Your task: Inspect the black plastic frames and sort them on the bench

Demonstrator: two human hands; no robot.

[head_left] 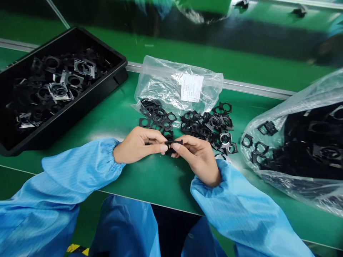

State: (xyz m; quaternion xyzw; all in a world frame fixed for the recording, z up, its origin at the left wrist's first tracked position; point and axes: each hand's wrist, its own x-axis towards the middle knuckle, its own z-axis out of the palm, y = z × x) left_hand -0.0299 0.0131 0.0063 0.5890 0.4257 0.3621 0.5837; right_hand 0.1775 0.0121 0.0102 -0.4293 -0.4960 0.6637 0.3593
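Between my two hands is a small black plastic frame part [173, 142], seen nearly edge-on over the green table. My left hand [143, 144] pinches its left end between thumb and fingers. At the other end, my right hand [195, 152] grips it the same way, thumb on the near side. Whether it is one piece or two pressed together I cannot tell. Just beyond my fingers lie a heap of black ring-holed frames [158, 117] on the left and a second pile of black parts [207, 125] on the right, some with silvery faces.
A black bin [93, 94] of mixed black and silvery parts stands at the left. Behind the piles lies a clear plastic bag [160, 78] with a white label [192, 87]. A large open bag [270, 171] of black parts fills the right side. A metal strip [252, 87] crosses behind.
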